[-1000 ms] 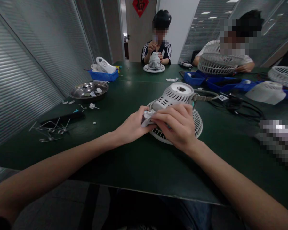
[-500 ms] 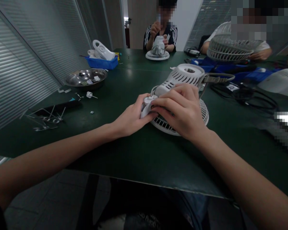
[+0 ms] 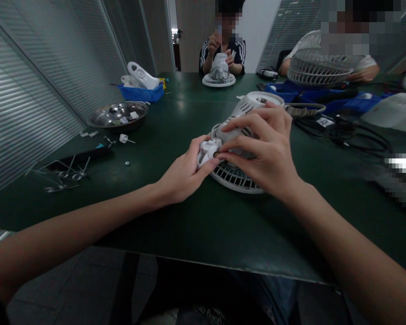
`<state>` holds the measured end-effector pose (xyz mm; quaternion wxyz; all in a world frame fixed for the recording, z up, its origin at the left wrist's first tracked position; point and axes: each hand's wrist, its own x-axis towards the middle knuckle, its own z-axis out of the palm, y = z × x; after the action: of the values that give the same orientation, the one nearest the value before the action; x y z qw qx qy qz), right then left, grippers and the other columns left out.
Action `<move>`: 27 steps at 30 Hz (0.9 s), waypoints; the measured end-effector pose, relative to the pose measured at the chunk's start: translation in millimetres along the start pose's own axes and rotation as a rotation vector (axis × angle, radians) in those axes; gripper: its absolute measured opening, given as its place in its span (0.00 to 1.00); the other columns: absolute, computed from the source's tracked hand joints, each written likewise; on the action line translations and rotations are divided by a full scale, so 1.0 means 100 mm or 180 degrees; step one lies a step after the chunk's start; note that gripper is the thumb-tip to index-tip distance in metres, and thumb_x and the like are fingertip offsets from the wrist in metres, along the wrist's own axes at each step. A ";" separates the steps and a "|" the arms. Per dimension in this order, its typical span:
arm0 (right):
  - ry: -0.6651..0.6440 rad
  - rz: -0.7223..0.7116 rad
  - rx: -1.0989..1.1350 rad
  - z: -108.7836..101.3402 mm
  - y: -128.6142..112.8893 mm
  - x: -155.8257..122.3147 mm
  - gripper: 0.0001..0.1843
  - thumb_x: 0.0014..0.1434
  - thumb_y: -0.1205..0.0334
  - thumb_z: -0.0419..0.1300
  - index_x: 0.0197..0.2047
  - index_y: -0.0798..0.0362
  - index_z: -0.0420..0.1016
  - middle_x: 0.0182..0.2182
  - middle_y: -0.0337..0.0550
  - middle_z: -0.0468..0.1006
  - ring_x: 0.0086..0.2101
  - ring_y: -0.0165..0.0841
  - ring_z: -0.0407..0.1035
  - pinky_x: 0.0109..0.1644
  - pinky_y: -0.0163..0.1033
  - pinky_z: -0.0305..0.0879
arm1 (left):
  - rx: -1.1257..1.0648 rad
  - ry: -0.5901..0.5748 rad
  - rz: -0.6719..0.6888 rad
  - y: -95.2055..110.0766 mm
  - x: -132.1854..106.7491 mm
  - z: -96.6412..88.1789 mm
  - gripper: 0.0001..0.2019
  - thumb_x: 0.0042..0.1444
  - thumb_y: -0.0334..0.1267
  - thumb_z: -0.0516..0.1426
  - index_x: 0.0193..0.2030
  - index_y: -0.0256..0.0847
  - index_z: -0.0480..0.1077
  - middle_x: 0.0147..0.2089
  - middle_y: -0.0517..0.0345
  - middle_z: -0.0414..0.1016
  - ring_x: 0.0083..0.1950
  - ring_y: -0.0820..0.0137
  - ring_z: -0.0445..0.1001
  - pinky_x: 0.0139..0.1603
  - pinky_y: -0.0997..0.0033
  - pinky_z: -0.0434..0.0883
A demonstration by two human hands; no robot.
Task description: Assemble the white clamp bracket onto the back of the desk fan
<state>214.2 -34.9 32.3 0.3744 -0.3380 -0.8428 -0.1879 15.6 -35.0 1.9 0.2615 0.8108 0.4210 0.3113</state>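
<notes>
A white fan motor housing (image 3: 248, 106) lies on its round grille (image 3: 235, 178) in the middle of the green table (image 3: 196, 216). My left hand (image 3: 182, 174) is closed around a small white part (image 3: 208, 151) at the housing's near end. My right hand (image 3: 264, 151) lies over the housing, its thumb and forefinger pinched at that same white part and the other fingers curled on the shell. What the pinch holds is too small to make out.
A steel bowl (image 3: 117, 115) with small parts, loose metal clips (image 3: 62, 174) and a small screw part (image 3: 123, 138) lie to the left. A blue tray (image 3: 144, 92) stands behind. Black cables (image 3: 352, 135) and blue trays (image 3: 328, 97) are on the right. Two other people work on fans at the far side.
My right hand has lifted its fingers and shifted up over the housing, now pinching at the small white part. The camera has tilted slightly; my left hand stays on the part.
</notes>
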 end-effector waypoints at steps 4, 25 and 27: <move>-0.0127 -0.0021 0.0043 0.00 -0.01 0.02 0.02 0.59 0.59 0.60 0.36 0.43 0.75 0.45 0.38 0.75 0.50 0.44 0.63 0.57 0.60 0.50 | 0.0089 0.0039 -0.0019 -0.02 0.01 0.00 0.26 0.63 0.50 0.47 0.64 0.41 0.48 0.48 0.51 0.71 0.43 0.62 0.73 0.44 0.62 0.69; -0.0075 -0.0131 -0.0025 0.02 -0.03 0.01 0.06 0.59 0.59 0.60 0.41 0.41 0.75 0.46 0.38 0.76 0.50 0.45 0.64 0.58 0.62 0.47 | 0.0060 0.0178 -0.0072 0.00 -0.02 -0.01 0.24 0.64 0.48 0.48 0.63 0.43 0.52 0.54 0.49 0.69 0.50 0.60 0.71 0.51 0.57 0.68; -0.0075 -0.0125 -0.0043 0.02 -0.03 0.01 0.06 0.60 0.59 0.59 0.41 0.41 0.75 0.46 0.38 0.76 0.50 0.45 0.64 0.58 0.62 0.48 | 0.0069 0.0168 -0.0091 0.00 -0.02 -0.01 0.24 0.64 0.48 0.47 0.63 0.43 0.52 0.54 0.49 0.69 0.49 0.60 0.71 0.51 0.56 0.68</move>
<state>210.3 -35.5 31.2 0.3584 -0.3261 -0.8523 -0.1968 13.6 -36.0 2.2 0.2458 0.7990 0.4427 0.3242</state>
